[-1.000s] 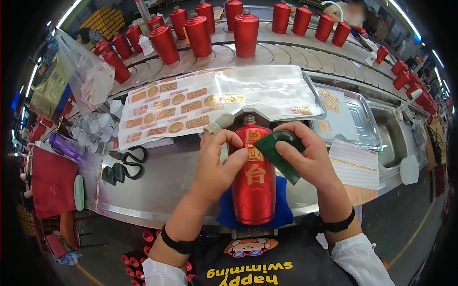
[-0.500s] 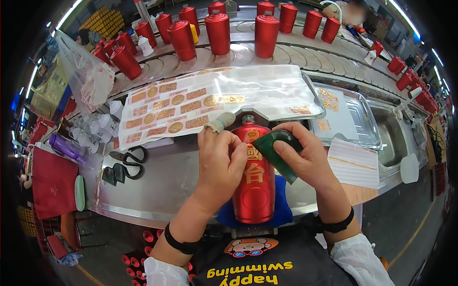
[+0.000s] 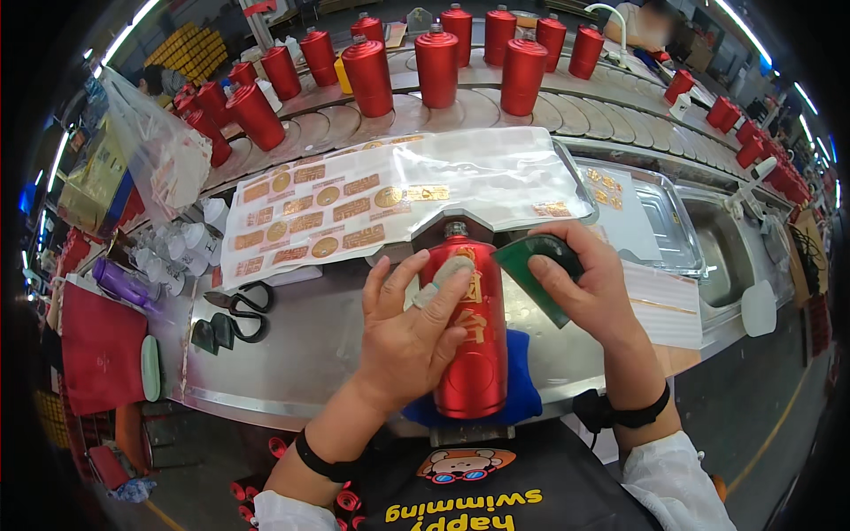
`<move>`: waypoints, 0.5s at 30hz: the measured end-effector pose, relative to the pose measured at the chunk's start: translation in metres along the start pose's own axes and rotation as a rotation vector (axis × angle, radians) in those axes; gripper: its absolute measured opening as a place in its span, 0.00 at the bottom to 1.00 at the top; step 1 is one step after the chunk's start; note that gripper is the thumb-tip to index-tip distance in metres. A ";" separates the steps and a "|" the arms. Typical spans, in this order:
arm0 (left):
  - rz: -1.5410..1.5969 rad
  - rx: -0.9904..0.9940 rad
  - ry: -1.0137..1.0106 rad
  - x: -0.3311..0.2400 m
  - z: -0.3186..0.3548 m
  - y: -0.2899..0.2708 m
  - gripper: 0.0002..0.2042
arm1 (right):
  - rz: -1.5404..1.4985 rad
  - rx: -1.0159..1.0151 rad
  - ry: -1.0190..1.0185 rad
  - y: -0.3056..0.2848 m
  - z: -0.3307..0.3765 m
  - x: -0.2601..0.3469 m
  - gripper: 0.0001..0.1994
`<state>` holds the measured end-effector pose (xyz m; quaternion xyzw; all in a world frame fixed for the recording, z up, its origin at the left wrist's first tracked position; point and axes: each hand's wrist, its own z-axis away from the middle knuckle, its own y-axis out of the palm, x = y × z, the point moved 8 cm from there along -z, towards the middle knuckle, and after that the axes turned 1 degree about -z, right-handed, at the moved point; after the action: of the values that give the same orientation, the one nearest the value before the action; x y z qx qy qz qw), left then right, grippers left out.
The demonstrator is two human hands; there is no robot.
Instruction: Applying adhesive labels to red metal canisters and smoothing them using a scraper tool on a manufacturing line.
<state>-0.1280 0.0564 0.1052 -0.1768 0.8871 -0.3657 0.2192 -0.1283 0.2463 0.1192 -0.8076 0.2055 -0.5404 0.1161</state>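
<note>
Left hand (image 3: 409,341) spread wide, gripping nothing, covered finger over the red bottle (image 3: 474,376) and its gold characters (image 3: 476,331)! Bottle's on blue cloth (image 3: 522,376); right hand (image 3: 586,281) pinches a green scraper (image 3: 531,281) beside it. Gold-printed sheet (image 3: 496,168) beyond.

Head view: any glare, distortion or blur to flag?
In the head view, glare crosses the right half of the printed sheet and highlights streak the red bottle; in the head view, the metal table bows along its front edge and black rounds off the corners; in the head view, a person's head at upper right is blurred.
</note>
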 end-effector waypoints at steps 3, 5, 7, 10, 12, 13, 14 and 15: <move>-0.001 -0.006 -0.040 0.004 0.005 0.002 0.21 | 0.046 0.064 -0.068 0.010 -0.019 0.013 0.11; 0.065 -0.123 -0.129 0.007 0.014 0.000 0.21 | 0.143 0.260 -0.293 0.033 -0.033 0.028 0.11; 0.044 -0.104 -0.122 0.002 0.018 -0.002 0.21 | 0.350 0.099 -0.320 0.026 -0.056 0.020 0.12; 0.060 -0.105 -0.146 0.007 0.023 -0.001 0.21 | 0.230 0.387 -0.295 0.051 -0.066 0.034 0.10; 0.088 -0.120 -0.141 0.004 0.023 -0.002 0.21 | 0.252 0.386 -0.303 0.055 -0.070 0.027 0.11; 0.094 -0.115 -0.133 0.003 0.023 -0.001 0.21 | 0.368 0.206 -0.234 0.041 -0.079 0.020 0.11; 0.081 -0.112 -0.140 0.005 0.026 -0.003 0.22 | 0.321 0.141 -0.238 0.035 -0.080 0.022 0.11; 0.067 -0.108 -0.145 0.007 0.028 -0.005 0.23 | 0.273 0.075 -0.242 0.028 -0.078 0.024 0.12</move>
<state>-0.1189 0.0340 0.0892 -0.1845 0.8928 -0.2959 0.2853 -0.1984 0.2133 0.1577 -0.8265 0.2776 -0.4257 0.2422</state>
